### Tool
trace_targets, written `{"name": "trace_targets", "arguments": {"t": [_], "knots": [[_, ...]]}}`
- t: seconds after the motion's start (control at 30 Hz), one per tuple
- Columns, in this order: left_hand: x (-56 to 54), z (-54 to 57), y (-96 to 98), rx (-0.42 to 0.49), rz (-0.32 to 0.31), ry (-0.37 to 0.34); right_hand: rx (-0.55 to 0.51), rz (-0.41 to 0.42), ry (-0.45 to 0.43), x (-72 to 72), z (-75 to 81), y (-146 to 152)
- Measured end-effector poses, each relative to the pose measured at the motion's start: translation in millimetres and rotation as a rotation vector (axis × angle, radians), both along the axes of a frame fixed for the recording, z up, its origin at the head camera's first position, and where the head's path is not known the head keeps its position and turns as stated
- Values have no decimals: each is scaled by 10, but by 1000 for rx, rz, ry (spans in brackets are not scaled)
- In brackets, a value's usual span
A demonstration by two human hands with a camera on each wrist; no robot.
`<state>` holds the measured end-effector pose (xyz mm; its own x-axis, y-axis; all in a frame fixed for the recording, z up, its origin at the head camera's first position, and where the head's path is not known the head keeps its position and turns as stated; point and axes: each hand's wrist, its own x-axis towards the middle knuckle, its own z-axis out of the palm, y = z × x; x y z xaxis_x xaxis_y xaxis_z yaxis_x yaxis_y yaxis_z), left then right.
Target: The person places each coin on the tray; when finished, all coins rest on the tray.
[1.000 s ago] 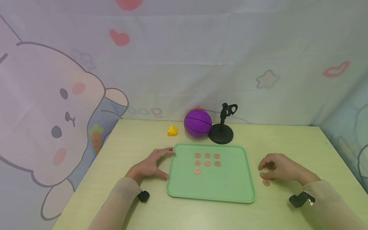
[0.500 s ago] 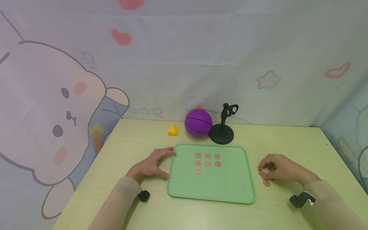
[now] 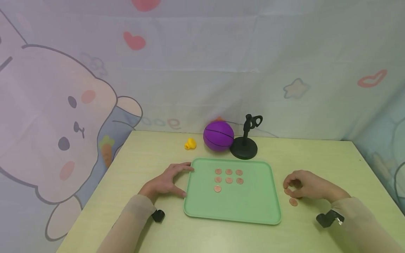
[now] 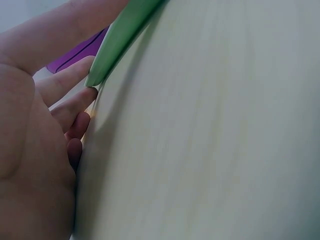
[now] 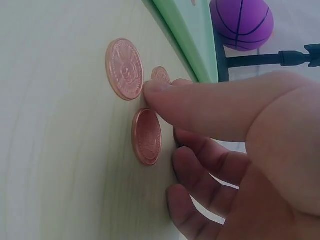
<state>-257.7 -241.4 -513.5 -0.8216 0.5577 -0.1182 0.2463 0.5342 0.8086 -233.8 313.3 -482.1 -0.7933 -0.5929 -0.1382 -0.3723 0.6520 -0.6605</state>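
My left hand (image 3: 162, 181) rests at the left rim of a light green tray (image 3: 250, 211), fingers and thumb spread and touching the edge. In the left wrist view, fingertips (image 4: 90, 62) meet the tray's rim. On the tray several copper coins (image 3: 229, 180) lie in two rows of three, with one more below at the left. To the tray's right, my right hand (image 3: 308, 184) pinches a coin (image 5: 160, 75) between thumb and index finger, close over the table. Two other coins lie by the thumb: one large in view (image 5: 125, 69), the other below it (image 5: 147, 136).
Behind the tray stand a purple ball (image 3: 218, 136) and a black stand (image 3: 243, 149) with a round base. A small yellow rubber duck (image 3: 190, 143) lies left of the ball. A printed cloth (image 3: 196, 70) hangs behind the pale wooden table (image 3: 329, 158).
The coin at my right fingertips has shifted slightly away from the coin nearest me. My left hand and the coins on the tray stay as they were.
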Motion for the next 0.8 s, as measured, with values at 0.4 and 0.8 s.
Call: {"name": "trace_targets", "arguments": {"t": [0.4, 0.8], "knots": [[7, 15, -8, 1, -2, 9, -104, 121, -186, -18, 71, -79], [0, 2, 5, 15, -14, 21, -144, 46, -208, 21, 29, -48]]}}
